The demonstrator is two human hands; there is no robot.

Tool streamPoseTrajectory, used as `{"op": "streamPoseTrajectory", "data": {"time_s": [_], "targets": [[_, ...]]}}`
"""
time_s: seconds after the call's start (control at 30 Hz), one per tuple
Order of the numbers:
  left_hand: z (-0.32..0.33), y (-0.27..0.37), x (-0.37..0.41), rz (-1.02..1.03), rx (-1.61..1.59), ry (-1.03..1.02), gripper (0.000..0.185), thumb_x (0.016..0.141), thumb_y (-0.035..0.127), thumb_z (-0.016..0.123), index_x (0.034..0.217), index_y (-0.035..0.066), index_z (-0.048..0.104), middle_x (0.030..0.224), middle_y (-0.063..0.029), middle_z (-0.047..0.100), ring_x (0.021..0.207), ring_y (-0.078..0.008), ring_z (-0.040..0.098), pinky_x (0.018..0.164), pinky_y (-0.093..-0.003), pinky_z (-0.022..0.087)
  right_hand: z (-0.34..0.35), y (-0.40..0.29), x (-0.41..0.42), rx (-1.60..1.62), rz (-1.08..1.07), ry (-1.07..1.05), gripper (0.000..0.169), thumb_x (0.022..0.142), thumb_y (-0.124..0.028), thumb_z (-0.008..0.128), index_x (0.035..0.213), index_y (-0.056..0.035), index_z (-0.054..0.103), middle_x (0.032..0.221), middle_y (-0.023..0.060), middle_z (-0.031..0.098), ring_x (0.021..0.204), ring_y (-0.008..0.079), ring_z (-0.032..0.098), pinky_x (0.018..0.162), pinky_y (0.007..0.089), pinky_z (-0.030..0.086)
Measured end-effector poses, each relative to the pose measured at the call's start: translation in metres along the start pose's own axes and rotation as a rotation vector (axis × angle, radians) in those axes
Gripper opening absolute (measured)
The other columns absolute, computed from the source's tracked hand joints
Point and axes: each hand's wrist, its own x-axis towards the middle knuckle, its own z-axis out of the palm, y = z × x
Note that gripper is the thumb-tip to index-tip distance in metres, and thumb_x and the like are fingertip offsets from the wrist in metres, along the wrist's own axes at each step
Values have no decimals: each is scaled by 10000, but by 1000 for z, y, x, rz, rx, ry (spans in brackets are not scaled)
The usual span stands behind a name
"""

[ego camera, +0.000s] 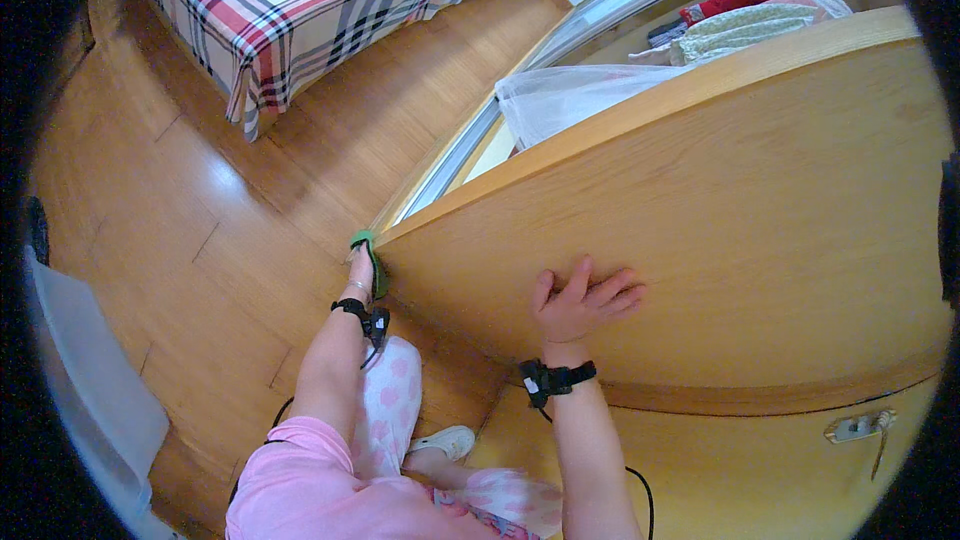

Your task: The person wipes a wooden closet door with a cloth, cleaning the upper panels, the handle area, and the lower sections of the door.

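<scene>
My left hand (361, 266) reaches low beside the front edge of a wooden cabinet side panel (697, 225). A green cloth (381, 277) lies in or against this hand, by the panel's bottom corner. My right hand (589, 301) rests near or on the panel's flat face, its fingers spread and nothing held. Behind the panel is an open compartment with folded clothes (742, 30) in it, and a white sheer fabric (585, 94) hangs at its front.
A bed or low table with a plaid cloth (262, 37) stands at the upper left. A metal sliding track (450, 172) runs along the cabinet front. A lock with a key (859, 427) is at the lower right. A translucent plastic item (97, 367) stands left on the wooden floor (225, 240).
</scene>
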Motion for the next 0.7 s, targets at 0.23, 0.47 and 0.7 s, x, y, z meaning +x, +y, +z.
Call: {"op": "streamPoseTrajectory", "data": {"time_s": [0.23,0.47,0.7], "targets": [[31,-44,36,11,-678,22,904,875,715,275,1460,25,260,1514,-79,285,1373,-257,278,1131,-382,203,5,-20,22,27,-33,84,628,911,-486,415,1445,-182,286,1523,276,114,1372,547,51,1049,691,97],[130,17,-167,762,1017,226,479,912,313,495,1220,-54,483,1291,-294,449,1254,-450,327,1084,-514,201,5,-15,12,51,-7,67,533,875,-483,476,1329,-213,405,1523,246,135,1364,547,75,1045,694,116],[119,128,-229,1647,527,147,570,711,347,661,1168,26,547,1361,-252,380,1335,-433,236,1076,-609,128,2,-17,12,78,39,61,436,849,-436,530,1211,-198,483,1478,242,221,1296,563,191,996,702,190]]}}
